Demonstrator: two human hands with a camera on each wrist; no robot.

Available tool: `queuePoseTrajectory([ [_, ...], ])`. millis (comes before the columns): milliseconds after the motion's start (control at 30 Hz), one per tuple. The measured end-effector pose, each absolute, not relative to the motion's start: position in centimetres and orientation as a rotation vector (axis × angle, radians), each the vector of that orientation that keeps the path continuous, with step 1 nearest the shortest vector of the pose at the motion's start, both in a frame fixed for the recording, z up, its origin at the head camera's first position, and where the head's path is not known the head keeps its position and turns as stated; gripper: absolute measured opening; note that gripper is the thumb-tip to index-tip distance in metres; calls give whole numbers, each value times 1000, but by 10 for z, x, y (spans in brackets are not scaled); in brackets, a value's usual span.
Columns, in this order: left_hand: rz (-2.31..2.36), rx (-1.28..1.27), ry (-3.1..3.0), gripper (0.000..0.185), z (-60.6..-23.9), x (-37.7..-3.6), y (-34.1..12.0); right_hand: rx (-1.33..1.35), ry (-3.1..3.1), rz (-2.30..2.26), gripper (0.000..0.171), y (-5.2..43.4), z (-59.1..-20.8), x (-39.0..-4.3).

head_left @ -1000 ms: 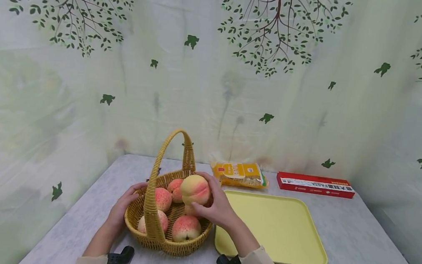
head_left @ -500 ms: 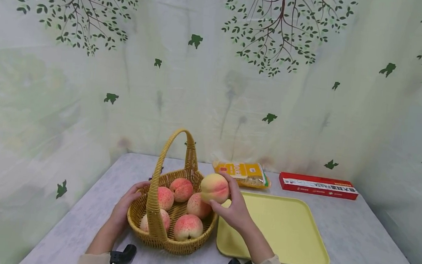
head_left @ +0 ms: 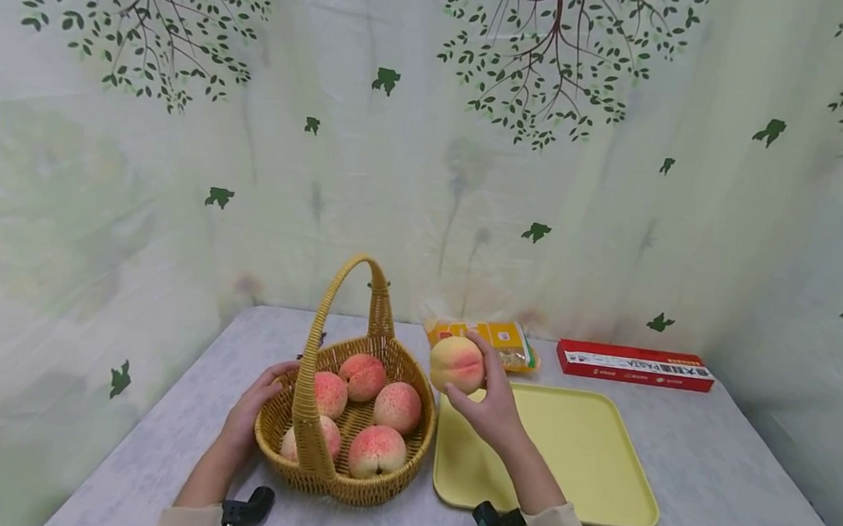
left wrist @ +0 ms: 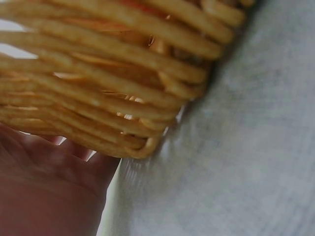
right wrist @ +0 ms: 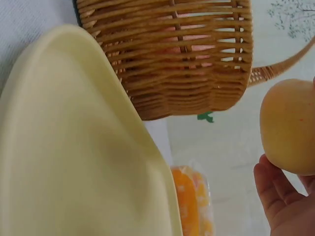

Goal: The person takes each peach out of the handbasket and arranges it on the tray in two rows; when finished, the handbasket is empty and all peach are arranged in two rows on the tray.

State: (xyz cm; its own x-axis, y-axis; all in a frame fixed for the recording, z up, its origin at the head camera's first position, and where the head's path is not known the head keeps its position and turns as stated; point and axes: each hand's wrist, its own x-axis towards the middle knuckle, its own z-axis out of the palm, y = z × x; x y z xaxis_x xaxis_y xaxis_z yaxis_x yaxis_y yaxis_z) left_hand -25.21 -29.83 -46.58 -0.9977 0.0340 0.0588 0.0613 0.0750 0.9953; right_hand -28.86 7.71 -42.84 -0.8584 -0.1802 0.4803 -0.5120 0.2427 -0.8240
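My right hand [head_left: 492, 403] holds a yellow-and-pink peach [head_left: 457, 365] up between thumb and fingers, over the far left part of a pale yellow tray [head_left: 555, 458]. In the right wrist view, that peach [right wrist: 290, 128] sits against the fingertips, above the tray [right wrist: 83, 142]. My left hand [head_left: 250, 415] grips the left rim of a wicker basket [head_left: 364, 492] with a tall arched handle. Several red-speckled peaches [head_left: 377, 451] lie inside it. Up close in the left wrist view, the palm [left wrist: 49, 191] is against the woven wall [left wrist: 98, 83]; its fingertips are hidden.
Behind the tray lie an orange-yellow food packet [head_left: 515, 346], partly covered by the right hand, and a long red pasta box [head_left: 634, 367]. The tray stands close to the basket's right side on a grey table [head_left: 732, 499]. A leaf-printed curtain [head_left: 411, 212] hangs behind.
My right hand has lifted the yellow-pink peach from over the basket and carried it right, beyond the rim. The left hand stays on the basket, which has not visibly moved.
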Motion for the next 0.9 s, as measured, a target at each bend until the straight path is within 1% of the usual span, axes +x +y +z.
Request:
queuePoseTrajectory([
  [200, -2124, -108, -2291, 43, -466, -252, -297, 509, -2268, 1639, 76, 90, -431, -292],
  [467, -2107, -149, -2273, 43, -468, -252, -296, 355, -2379, 1556, 77, 103, -441, -300],
  [733, -2103, -116, -2296, 44, -466, -251, -295, 274, -2454, 1522, 72, 108, -453, -306],
  [900, -2098, -126, -2296, 45, -465, -251, -296, 242, -2505, 1519, 75, 108, -459, -310],
])
